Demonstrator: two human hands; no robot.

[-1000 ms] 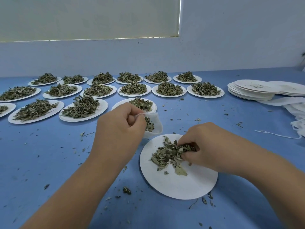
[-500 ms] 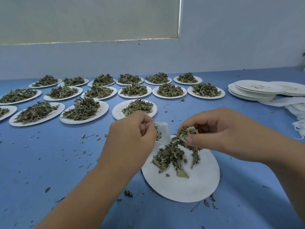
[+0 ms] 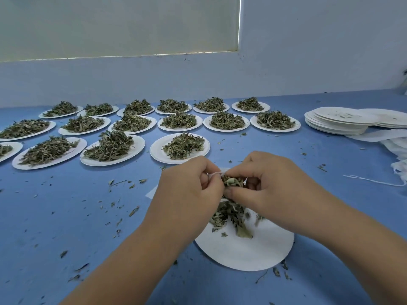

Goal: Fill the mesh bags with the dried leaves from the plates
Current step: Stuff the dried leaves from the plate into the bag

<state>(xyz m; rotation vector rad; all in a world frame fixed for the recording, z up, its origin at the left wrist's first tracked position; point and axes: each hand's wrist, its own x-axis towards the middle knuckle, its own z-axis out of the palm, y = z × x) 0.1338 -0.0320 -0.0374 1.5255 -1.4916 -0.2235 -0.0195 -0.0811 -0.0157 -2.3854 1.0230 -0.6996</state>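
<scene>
A white paper plate (image 3: 248, 254) lies on the blue table right in front of me, with a small heap of dried leaves (image 3: 229, 216) on its far half. My left hand (image 3: 187, 190) pinches the rim and drawstring of a white mesh bag (image 3: 217, 173), which is mostly hidden behind both hands. My right hand (image 3: 268, 186) pinches a clump of dried leaves (image 3: 233, 181) at the bag's mouth, touching the left hand. A few leaves dangle from that clump toward the plate.
Several plates heaped with dried leaves (image 3: 180, 146) fill the far left and centre of the table. Stacks of bare plates (image 3: 339, 122) stand at the far right, with white mesh bags and strings (image 3: 396, 148) beside them. Leaf crumbs litter the blue table (image 3: 66, 216).
My right hand lifted a clump of leaves off the plate and carried it left to the bag's mouth. My left hand has kept its pinch on the bag, which sits slightly nearer the plate.
</scene>
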